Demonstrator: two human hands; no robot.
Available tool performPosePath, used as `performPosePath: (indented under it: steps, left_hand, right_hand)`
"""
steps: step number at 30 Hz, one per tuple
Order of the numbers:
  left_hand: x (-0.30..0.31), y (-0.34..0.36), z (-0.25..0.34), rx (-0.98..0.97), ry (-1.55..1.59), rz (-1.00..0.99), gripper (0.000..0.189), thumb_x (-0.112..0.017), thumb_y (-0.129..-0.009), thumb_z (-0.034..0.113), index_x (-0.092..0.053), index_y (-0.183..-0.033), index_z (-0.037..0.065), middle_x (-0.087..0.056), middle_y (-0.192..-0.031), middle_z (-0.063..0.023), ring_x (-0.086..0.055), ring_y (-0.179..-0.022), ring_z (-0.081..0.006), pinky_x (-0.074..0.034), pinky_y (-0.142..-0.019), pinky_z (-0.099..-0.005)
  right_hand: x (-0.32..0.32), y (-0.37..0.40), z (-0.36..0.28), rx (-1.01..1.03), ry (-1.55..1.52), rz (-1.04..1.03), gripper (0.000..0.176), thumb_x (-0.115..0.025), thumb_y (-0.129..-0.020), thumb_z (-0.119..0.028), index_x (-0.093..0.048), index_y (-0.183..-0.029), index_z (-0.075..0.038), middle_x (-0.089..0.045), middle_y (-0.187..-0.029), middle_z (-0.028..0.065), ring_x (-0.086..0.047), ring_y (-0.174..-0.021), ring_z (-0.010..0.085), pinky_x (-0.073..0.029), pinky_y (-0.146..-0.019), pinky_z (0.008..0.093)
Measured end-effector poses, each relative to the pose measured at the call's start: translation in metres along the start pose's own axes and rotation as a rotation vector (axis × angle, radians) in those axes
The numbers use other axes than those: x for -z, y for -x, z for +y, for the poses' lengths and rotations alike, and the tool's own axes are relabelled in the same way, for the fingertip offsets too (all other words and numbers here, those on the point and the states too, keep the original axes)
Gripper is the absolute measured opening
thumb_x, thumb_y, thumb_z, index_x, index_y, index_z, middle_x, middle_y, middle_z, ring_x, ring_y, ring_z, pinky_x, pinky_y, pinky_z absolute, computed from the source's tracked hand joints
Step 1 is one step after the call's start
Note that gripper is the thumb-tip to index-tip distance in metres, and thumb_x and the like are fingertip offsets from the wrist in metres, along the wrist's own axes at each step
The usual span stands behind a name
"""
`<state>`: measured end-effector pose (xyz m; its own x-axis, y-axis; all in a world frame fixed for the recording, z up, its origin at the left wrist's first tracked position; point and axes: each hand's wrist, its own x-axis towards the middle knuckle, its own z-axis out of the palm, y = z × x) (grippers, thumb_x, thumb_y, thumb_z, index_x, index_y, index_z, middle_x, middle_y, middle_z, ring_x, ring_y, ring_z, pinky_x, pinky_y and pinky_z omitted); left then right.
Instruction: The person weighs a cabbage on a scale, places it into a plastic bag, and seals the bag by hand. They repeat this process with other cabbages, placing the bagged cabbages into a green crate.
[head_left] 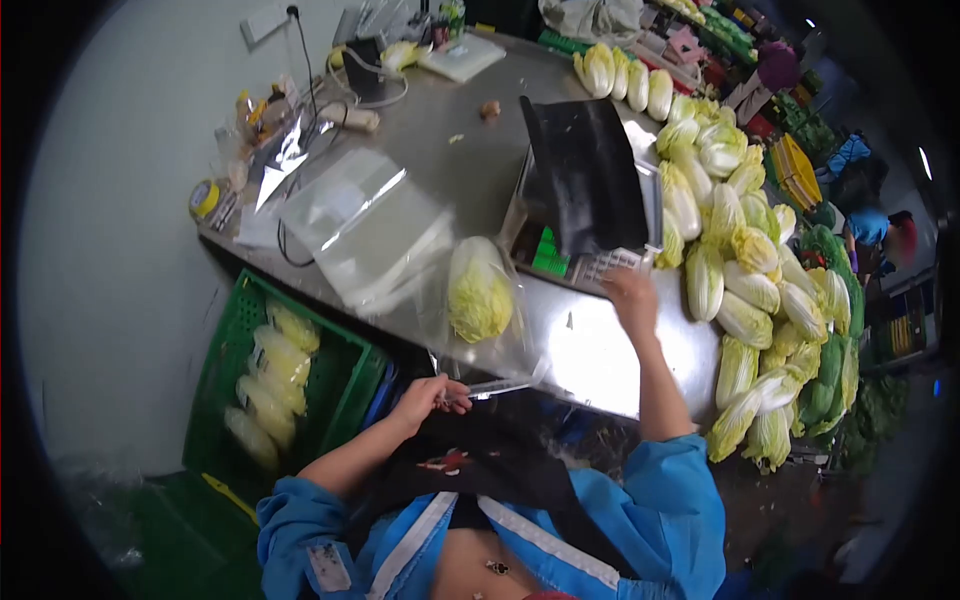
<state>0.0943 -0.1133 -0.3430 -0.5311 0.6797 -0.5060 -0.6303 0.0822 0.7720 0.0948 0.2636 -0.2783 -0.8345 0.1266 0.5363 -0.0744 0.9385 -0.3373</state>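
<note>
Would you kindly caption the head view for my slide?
Left hand holding a clear bag with a cabbage inside; right hand near a white keypad.

On my left I see a pale wall [140, 220] with a black cord [300, 50] hanging by it — and a roll of yellow tape [206, 198] close by. A little brown lump [490, 109] sits on my table [455, 90]. Far to my right are yellow crates [793, 165] — and a person in blue [866, 229].
</note>
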Motion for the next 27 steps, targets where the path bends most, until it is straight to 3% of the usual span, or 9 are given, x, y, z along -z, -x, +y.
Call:
performPosePath:
  steps: [2, 5, 9, 12, 13, 16, 21, 24, 27]
  left_hand:
    - [0.015, 0.006, -0.047, 0.117, -0.025, -0.006, 0.044, -0.032, -0.094, 0.033, -0.059, -0.104, 0.001, -0.064, -0.093, -0.0135, -0.061, -0.08, -0.019, -0.044, -0.069, -0.0271]
    - [0.026, 0.007, -0.087, 0.051, -0.123, 0.162, 0.039, -0.033, -0.094, 0.03, -0.057, -0.11, 0.004, -0.063, -0.101, -0.0078, -0.059, -0.088, -0.0149, -0.042, -0.068, -0.0242]
    - [0.028, 0.004, -0.077, -0.033, -0.07, 0.251, 0.028, -0.046, -0.091, 0.026, -0.059, -0.107, 0.007, -0.059, -0.082, 0.0032, -0.047, -0.07, -0.0033, -0.036, -0.06, -0.0178]
    - [-0.001, 0.014, -0.05, -0.013, 0.086, 0.396, 0.026, -0.048, -0.091, 0.025, -0.059, -0.103, 0.004, -0.057, -0.077, 0.0025, -0.05, -0.071, -0.0054, -0.038, -0.061, -0.0193]
    - [0.0, 0.002, -0.063, -0.128, -0.074, 0.443, 0.025, -0.05, -0.09, 0.022, -0.059, -0.1, 0.0, -0.058, -0.078, -0.0001, -0.053, -0.072, -0.0078, -0.041, -0.061, -0.0218]
    - [0.025, -0.002, -0.072, 0.001, 0.039, 0.146, 0.026, -0.051, -0.089, 0.018, -0.058, -0.098, -0.005, -0.061, -0.082, -0.0043, -0.057, -0.081, -0.012, -0.043, -0.079, -0.0261]
    - [0.043, 0.002, -0.081, -0.052, 0.232, 0.005, 0.022, -0.045, -0.089, 0.016, -0.06, -0.098, 0.002, -0.061, -0.084, -0.0029, -0.056, -0.077, -0.009, -0.042, -0.066, -0.0228]
    - [0.039, 0.015, -0.069, 0.035, 0.355, 0.084, 0.021, -0.046, -0.088, 0.016, -0.061, -0.094, 0.002, -0.061, -0.083, -0.0025, -0.056, -0.076, -0.0094, -0.042, -0.066, -0.0223]
    - [0.04, 0.012, -0.078, -0.03, 0.196, 0.096, 0.021, -0.046, -0.088, 0.015, -0.061, -0.092, 0.002, -0.062, -0.082, -0.0037, -0.057, -0.074, -0.0104, -0.043, -0.067, -0.0232]
  right_hand:
    - [-0.052, 0.067, -0.049, -0.373, -0.422, -0.066, 0.008, -0.064, -0.069, -0.006, -0.066, -0.077, -0.008, -0.063, -0.079, 0.0061, -0.06, -0.074, 0.0236, -0.047, -0.066, 0.0322]
    - [-0.074, 0.117, -0.144, -0.138, -0.401, -0.22, 0.01, -0.069, -0.067, -0.008, -0.066, -0.077, -0.009, -0.061, -0.072, 0.0055, -0.058, -0.07, 0.0219, -0.047, -0.062, 0.0316]
    - [-0.088, 0.136, -0.203, -0.074, -0.386, -0.355, 0.012, -0.071, -0.065, -0.013, -0.066, -0.075, -0.008, -0.058, -0.071, 0.0052, -0.055, -0.069, 0.0229, -0.045, -0.062, 0.0328]
    - [-0.097, 0.141, -0.211, -0.109, -0.309, -0.271, 0.011, -0.07, -0.065, -0.013, -0.066, -0.075, -0.009, -0.057, -0.071, 0.0049, -0.054, -0.071, 0.0228, -0.045, -0.062, 0.0328]
    - [-0.099, 0.144, -0.21, -0.135, -0.275, -0.241, 0.012, -0.069, -0.065, -0.012, -0.067, -0.077, -0.009, -0.057, -0.071, 0.0046, -0.054, -0.072, 0.0232, -0.045, -0.063, 0.0333]
    - [-0.098, 0.149, -0.206, -0.163, -0.257, -0.273, 0.016, -0.069, -0.064, -0.012, -0.067, -0.08, -0.01, -0.056, -0.07, 0.0044, -0.054, -0.071, 0.0238, -0.045, -0.063, 0.0337]
    - [-0.101, 0.135, -0.226, -0.009, -0.316, -0.396, 0.022, -0.072, -0.06, -0.021, -0.069, -0.08, -0.012, -0.055, -0.074, 0.0013, -0.052, -0.079, 0.0209, -0.042, -0.066, 0.0333]
    - [-0.1, 0.132, -0.227, 0.102, -0.356, -0.393, 0.018, -0.071, -0.06, -0.018, -0.068, -0.077, -0.013, -0.055, -0.075, 0.0013, -0.052, -0.08, 0.0215, -0.041, -0.07, 0.0354]
    - [-0.105, 0.138, -0.228, 0.096, -0.372, -0.358, 0.013, -0.069, -0.061, -0.014, -0.064, -0.073, -0.013, -0.055, -0.077, 0.0011, -0.052, -0.082, 0.022, -0.04, -0.072, 0.0361]
